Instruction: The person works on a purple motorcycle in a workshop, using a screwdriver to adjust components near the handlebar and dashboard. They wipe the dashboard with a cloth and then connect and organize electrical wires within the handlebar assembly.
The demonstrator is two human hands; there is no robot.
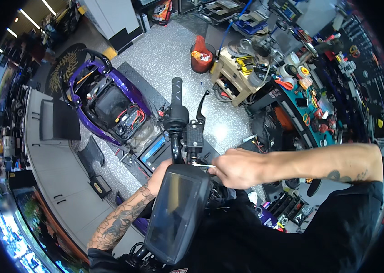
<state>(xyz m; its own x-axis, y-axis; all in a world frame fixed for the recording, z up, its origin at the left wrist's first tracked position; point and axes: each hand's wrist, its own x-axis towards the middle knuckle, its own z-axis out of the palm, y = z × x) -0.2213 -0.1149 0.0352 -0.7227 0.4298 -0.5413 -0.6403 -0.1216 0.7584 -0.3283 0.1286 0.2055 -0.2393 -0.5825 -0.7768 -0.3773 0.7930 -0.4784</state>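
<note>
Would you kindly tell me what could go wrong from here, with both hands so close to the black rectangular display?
The slim silvery metal tool in the right hand might slip and scratch the black rectangular display beside it. A slip might also knock the black box-shaped housing by the black tubular handlebar. The left hand, partly hidden behind the display, could perhaps be struck too.

Speckled grey floor [155, 50], reddish bin [200, 66] standing on it, beige cart [234, 87] near the bin, grey cabinets [49, 157]
</note>
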